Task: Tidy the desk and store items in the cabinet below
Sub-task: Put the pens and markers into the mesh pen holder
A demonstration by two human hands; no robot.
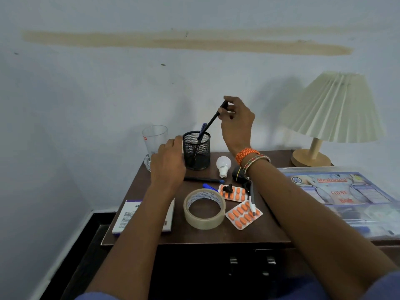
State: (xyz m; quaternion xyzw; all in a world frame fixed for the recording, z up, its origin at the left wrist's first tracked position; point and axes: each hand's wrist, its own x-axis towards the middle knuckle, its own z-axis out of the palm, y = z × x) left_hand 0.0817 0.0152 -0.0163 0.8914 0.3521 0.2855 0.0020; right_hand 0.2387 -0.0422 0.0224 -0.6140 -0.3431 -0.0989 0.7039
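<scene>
desk [216,234], far centre: mesh pen holder [196,150], left hand [167,163] curled against its left side; right hand [237,120] pinching black pen [213,120], tip slanting into holder. tape roll [204,208] near centre.

A pale blue-grey wall [108,94] is seen behind the dark brown desk [216,237], marked above it by a long tan streak [194,43]. Dark floor [71,267] with a white skirting [65,252] lies left of the desk.

Home bedside: lamp [331,109], pill strips [243,214].
</scene>
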